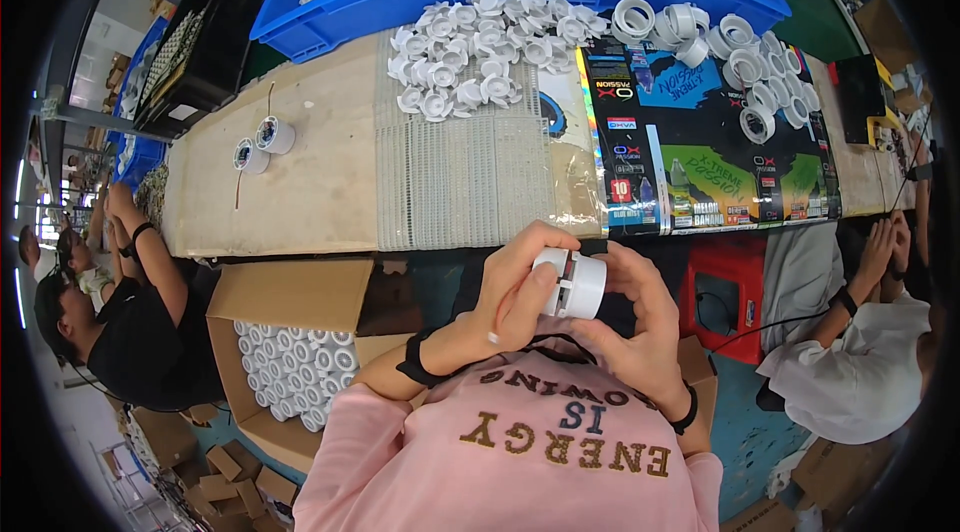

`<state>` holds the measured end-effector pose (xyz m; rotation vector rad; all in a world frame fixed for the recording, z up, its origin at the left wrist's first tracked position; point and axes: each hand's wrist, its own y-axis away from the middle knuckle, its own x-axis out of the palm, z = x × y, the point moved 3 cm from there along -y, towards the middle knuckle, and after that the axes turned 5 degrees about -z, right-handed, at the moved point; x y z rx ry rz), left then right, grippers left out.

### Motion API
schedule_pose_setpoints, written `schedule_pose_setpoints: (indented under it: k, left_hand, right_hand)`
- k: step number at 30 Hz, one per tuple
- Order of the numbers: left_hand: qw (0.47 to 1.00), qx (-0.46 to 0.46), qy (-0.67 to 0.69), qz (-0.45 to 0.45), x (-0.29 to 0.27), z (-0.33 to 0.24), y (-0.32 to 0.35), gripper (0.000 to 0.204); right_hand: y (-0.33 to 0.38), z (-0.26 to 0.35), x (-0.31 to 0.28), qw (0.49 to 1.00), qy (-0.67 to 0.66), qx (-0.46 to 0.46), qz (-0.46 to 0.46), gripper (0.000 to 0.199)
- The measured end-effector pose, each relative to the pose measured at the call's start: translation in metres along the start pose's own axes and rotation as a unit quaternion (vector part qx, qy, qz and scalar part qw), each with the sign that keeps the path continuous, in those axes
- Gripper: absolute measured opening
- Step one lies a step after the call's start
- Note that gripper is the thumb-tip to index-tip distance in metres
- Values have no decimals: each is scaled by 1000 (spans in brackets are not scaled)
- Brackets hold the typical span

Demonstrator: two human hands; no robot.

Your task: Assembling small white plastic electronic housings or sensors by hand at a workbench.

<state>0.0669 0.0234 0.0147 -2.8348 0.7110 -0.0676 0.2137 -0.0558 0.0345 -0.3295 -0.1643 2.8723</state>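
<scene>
Fingers of the left hand [520, 282] and right hand [640, 317] are clamped on a white plastic fitting [572, 282] at frame centre. Misalignment could be caused by uneven pressing, or the fitting dropped into the carton [290, 297].

White round plastic fitting [573, 284], chest-high

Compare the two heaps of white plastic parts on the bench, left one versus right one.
The left heap holds ridged, gear-like caps packed tightly on the grey mesh mat. The right heap holds smooth open rings, strung out loosely over the printed cardboard. Both are white plastic.
</scene>
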Motion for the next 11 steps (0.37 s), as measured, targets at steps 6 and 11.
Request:
schedule_pose_setpoints:
  k: [6,11]
  left_hand:
    - [997,4,-66,-30,-1,-6,1,48]
    - [992,48,-105,-48,-3,-15,3,51]
  right_hand:
    - [1,0,6,1000,-14,-25,0,60]
    - [0,-1,6,996,20,-67,46,62]
